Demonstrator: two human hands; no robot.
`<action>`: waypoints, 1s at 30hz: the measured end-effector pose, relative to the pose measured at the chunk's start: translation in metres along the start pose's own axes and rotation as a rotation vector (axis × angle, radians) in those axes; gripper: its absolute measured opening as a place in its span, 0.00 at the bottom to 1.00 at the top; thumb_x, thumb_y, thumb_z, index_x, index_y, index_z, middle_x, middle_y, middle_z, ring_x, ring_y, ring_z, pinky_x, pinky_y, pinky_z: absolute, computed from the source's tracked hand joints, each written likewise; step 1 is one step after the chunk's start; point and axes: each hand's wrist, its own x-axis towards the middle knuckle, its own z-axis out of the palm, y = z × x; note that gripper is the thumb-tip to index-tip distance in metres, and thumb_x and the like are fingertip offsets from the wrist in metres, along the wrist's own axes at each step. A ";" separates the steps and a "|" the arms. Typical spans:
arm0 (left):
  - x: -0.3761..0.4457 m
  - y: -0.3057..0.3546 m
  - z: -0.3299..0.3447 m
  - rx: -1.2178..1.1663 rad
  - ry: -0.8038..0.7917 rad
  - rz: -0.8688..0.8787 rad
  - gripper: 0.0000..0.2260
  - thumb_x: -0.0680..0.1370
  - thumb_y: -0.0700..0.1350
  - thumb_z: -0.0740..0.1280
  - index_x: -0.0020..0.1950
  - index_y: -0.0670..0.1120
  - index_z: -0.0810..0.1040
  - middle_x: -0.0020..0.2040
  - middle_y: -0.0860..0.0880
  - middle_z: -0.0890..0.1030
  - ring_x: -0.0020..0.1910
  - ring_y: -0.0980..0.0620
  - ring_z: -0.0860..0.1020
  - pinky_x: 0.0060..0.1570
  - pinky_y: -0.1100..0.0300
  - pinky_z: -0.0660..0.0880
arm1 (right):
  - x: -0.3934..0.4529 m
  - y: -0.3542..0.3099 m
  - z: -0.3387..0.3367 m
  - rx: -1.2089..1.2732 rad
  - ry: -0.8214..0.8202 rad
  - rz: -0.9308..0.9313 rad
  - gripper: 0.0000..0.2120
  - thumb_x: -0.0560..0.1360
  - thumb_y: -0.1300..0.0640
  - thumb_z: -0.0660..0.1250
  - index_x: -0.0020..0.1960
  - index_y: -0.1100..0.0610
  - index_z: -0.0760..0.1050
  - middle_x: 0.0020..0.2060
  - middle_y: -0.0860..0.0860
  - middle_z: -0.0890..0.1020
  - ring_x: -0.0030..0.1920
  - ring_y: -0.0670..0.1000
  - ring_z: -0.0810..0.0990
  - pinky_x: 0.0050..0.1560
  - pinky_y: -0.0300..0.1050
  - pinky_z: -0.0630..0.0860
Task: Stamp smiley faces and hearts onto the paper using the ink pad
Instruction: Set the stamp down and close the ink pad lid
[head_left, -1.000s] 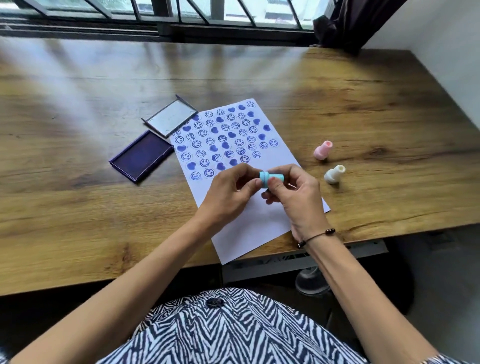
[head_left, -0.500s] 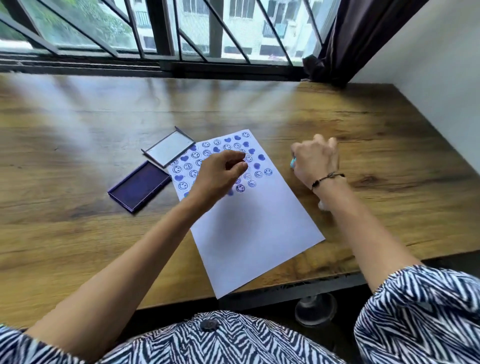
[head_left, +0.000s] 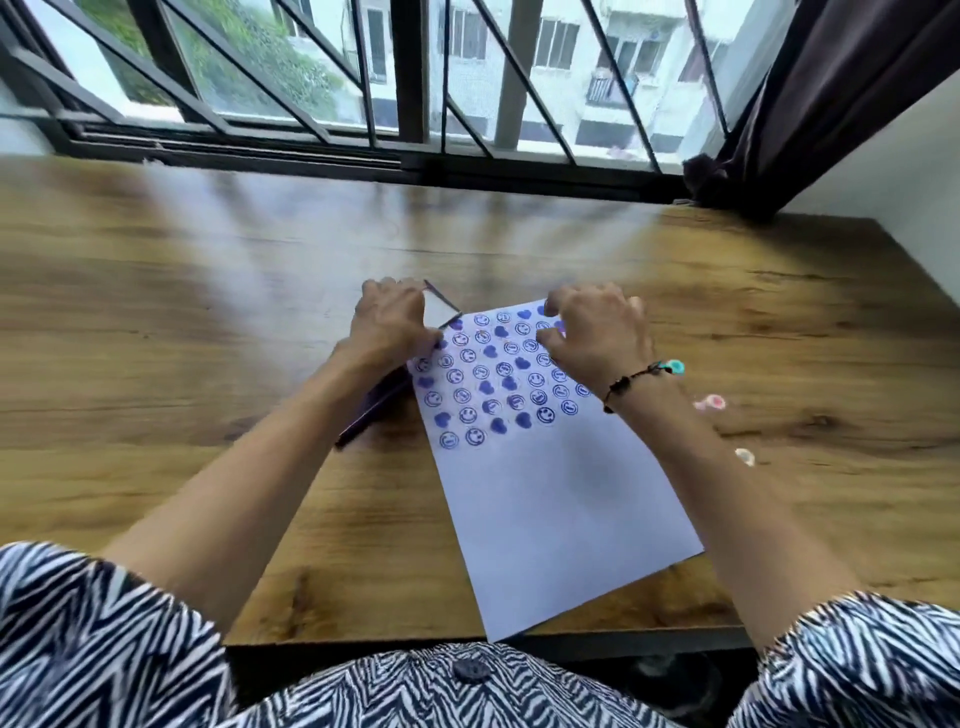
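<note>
Your table (head_left: 156, 322): wood grain, set against the window. On it: paper (head_left: 561, 499), angled, near corner hanging over the front edge. Ink pad (head_left: 370, 410) touching the paper's left edge. Three small stamps (head_left: 710, 402) right of the paper, blurred.

Single head view, looking forward and down over table (head_left: 156, 322), toward window (head_left: 467, 78)

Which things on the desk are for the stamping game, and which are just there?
For the stamping:
paper with blue smileys and hearts
ink pad, with its lid under the left hand
three small stamps, blue, pink, white

Just there:
curtain
window bars
</note>
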 end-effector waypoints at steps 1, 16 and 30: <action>0.002 -0.002 0.000 -0.001 -0.006 -0.006 0.26 0.66 0.50 0.73 0.54 0.34 0.70 0.56 0.32 0.73 0.58 0.34 0.68 0.58 0.47 0.67 | 0.001 -0.007 0.004 0.037 -0.023 -0.005 0.12 0.73 0.54 0.63 0.56 0.54 0.75 0.54 0.56 0.80 0.60 0.59 0.72 0.57 0.52 0.67; -0.075 -0.017 -0.021 -0.617 0.392 0.160 0.24 0.68 0.42 0.71 0.61 0.38 0.70 0.53 0.38 0.78 0.50 0.45 0.77 0.50 0.63 0.69 | 0.001 -0.073 0.026 1.603 -0.707 0.334 0.29 0.75 0.35 0.49 0.50 0.59 0.74 0.45 0.59 0.80 0.43 0.59 0.81 0.51 0.51 0.78; -0.131 -0.075 -0.006 -0.646 0.311 0.212 0.25 0.68 0.37 0.63 0.65 0.40 0.66 0.64 0.42 0.73 0.62 0.53 0.70 0.60 0.75 0.62 | -0.034 -0.110 0.027 0.679 -0.260 -0.168 0.22 0.62 0.45 0.73 0.49 0.55 0.70 0.40 0.47 0.77 0.39 0.48 0.76 0.38 0.42 0.69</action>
